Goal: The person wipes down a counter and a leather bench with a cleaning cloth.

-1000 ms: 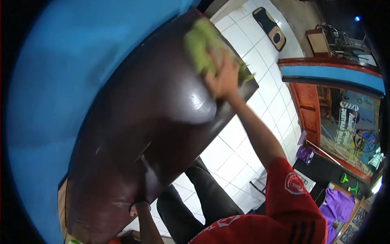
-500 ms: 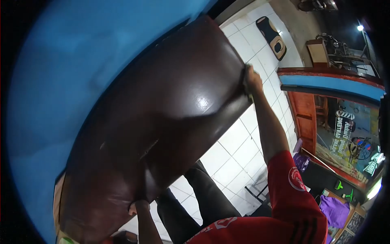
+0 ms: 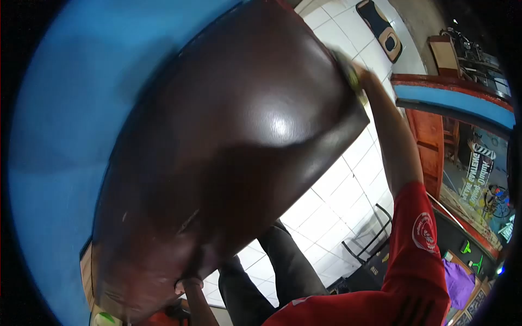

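A large dark brown, shiny padded piece (image 3: 234, 125) stretches from the upper middle to the lower left, with creases near its lower part. At its right edge is my right hand (image 3: 365, 80), closed around a dark and yellow-green item (image 3: 352, 77) that is blurred and partly hidden. Low down, my left hand (image 3: 189, 284) grips the near edge of the brown piece, its fingertips partly tucked out of sight.
A blue wall (image 3: 60, 136) borders the left side. White floor tiles (image 3: 321, 217) show beyond my legs. On the right are a black metal frame (image 3: 370, 239), a purple cloth (image 3: 458, 282), an orange wooden panel (image 3: 427, 141) and a window. A black-and-tan mat (image 3: 380, 31) lies at the top.
My right hand has moved up and to the right along the edge with the dark and yellow-green item. The whole view has shifted, and the brown piece appears larger. My left hand keeps its grip.
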`<action>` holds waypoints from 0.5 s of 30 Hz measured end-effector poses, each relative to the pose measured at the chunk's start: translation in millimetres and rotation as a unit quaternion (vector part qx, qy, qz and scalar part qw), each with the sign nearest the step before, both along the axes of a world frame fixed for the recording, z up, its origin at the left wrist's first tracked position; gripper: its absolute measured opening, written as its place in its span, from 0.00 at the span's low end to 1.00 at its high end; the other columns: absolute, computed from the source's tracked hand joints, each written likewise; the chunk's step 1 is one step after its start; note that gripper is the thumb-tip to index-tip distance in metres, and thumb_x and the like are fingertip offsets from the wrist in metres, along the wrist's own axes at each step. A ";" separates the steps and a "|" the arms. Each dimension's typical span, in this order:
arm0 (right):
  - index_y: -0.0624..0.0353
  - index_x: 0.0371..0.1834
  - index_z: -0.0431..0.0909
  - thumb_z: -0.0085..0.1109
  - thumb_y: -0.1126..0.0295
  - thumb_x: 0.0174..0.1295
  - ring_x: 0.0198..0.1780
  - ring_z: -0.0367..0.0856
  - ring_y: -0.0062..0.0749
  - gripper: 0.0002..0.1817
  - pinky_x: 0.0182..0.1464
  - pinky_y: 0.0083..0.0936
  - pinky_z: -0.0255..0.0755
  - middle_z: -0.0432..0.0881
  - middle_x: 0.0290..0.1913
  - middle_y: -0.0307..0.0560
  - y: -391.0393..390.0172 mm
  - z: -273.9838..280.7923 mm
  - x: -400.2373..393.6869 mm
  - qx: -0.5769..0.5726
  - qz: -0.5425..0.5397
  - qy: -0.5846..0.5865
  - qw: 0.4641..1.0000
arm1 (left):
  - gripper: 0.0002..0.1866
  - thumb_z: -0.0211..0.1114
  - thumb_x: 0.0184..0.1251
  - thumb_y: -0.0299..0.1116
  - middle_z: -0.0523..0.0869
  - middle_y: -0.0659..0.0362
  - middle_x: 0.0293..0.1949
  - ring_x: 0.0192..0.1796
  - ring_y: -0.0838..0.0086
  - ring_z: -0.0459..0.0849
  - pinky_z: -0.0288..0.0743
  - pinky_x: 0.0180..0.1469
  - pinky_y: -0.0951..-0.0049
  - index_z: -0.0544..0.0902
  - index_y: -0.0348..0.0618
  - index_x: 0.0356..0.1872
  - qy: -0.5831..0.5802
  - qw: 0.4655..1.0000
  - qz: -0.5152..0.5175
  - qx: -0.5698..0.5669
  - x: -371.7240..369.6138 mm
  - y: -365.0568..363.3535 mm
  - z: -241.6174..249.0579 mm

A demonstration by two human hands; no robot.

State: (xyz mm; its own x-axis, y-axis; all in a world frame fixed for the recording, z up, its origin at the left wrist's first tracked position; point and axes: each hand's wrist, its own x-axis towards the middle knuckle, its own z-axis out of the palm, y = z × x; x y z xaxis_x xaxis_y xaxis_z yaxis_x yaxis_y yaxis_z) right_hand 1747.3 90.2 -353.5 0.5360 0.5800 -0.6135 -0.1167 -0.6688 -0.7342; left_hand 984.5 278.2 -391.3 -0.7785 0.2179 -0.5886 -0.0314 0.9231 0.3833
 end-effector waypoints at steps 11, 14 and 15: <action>0.57 0.63 0.73 0.38 0.43 0.70 0.54 0.77 0.31 0.32 0.61 0.28 0.68 0.80 0.55 0.48 173.2 0.3 45.8 -0.006 -0.020 -0.023 1.000 | 0.34 0.48 0.71 0.56 0.75 0.41 0.60 0.58 0.50 0.78 0.74 0.59 0.54 0.71 0.34 0.62 0.003 1.000 0.017 -0.006 13.9 1.0 -1.4; 0.57 0.63 0.73 0.37 0.43 0.71 0.53 0.78 0.30 0.32 0.60 0.27 0.69 0.80 0.54 0.47 150.4 -11.9 41.1 0.039 -0.001 0.022 0.999 | 0.34 0.48 0.71 0.56 0.75 0.41 0.60 0.58 0.50 0.78 0.74 0.59 0.54 0.71 0.34 0.62 0.017 1.000 0.016 -0.006 13.8 -4.6 3.8; 0.57 0.63 0.74 0.36 0.42 0.71 0.52 0.78 0.29 0.32 0.59 0.27 0.69 0.80 0.54 0.46 111.1 -22.6 35.8 0.036 0.021 0.032 0.999 | 0.34 0.48 0.71 0.56 0.75 0.41 0.60 0.58 0.50 0.78 0.74 0.59 0.54 0.71 0.33 0.62 0.017 1.000 0.020 -0.006 14.1 -5.8 3.8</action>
